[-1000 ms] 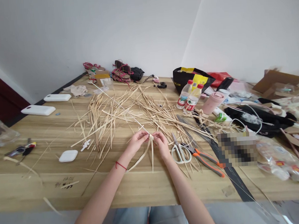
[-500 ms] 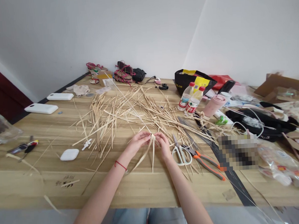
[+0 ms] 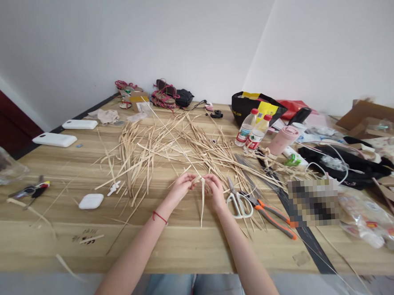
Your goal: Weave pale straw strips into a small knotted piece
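My left hand (image 3: 182, 186) pinches a pale straw strip (image 3: 196, 180) that runs across to my right hand (image 3: 215, 190). Closed fingers of the right hand grip the woven end, where another straw strip (image 3: 202, 205) hangs down toward the table. From this same spot a long thin rod (image 3: 169, 136) slants away to the upper left. Fingers hide the exact join of strips and rod. Just right of my right hand lie white-handled scissors (image 3: 239, 205) and orange-handled pliers (image 3: 275, 218). Beyond both hands spreads a loose pile of dry straw strips (image 3: 140, 151).
Two water bottles (image 3: 256, 132), a pink cup (image 3: 284, 140) and a black bag (image 3: 241, 109) stand at the back right. Packaging and cables crowd the right side. A white case (image 3: 91, 201), white power banks (image 3: 54, 139) and small tools (image 3: 31, 191) lie left.
The strip that hung toward my left wrist has been lifted and now runs between the fingers of both hands. The other strip still hangs down. My left hand opened slightly away from the join.
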A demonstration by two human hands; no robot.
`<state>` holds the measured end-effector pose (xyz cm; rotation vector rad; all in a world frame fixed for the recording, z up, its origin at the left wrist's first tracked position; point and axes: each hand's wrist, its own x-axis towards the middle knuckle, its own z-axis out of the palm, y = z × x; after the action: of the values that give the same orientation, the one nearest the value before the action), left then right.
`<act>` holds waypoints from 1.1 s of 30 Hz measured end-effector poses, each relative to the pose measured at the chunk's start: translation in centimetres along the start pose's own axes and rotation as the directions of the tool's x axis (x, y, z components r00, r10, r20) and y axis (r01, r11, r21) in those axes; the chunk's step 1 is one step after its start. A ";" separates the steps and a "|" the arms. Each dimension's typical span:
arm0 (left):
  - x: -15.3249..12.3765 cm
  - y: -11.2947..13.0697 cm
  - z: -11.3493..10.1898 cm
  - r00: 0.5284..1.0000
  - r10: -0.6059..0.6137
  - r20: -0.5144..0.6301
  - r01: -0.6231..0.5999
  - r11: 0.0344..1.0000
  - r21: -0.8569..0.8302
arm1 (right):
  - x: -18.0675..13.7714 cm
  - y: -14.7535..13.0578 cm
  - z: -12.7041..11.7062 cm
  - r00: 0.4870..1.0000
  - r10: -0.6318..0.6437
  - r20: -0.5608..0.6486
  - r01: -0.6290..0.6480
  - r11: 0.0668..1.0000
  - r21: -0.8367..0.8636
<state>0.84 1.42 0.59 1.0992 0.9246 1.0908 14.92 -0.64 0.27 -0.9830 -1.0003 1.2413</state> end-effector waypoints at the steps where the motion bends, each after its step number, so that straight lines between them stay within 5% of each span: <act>1: 0.1 -0.1 -0.1 1.000 -0.003 -0.017 0.004 1.000 0.023 | 0.0 0.0 0.0 1.000 0.005 -0.007 -0.005 1.000 0.003; 6: 0.6 -0.9 -0.5 0.995 -0.015 -0.103 0.031 0.988 0.153 | 0.3 0.2 -0.4 0.996 0.049 -0.079 -0.043 0.996 0.075; 14: 0.6 -0.8 -0.7 0.997 0.058 -0.044 -0.050 0.984 0.170 | 0.8 0.5 -1.0 0.982 0.101 -0.160 -0.080 0.989 0.127; 33: 0.1 -0.1 -0.3 0.989 0.145 0.008 -0.144 0.974 0.174 | 0.6 0.9 -0.6 0.998 0.031 -0.060 -0.034 0.998 -0.051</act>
<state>0.64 1.55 0.41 1.3253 0.9696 1.1474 15.27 -0.03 -0.73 -1.0740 -0.9782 1.2111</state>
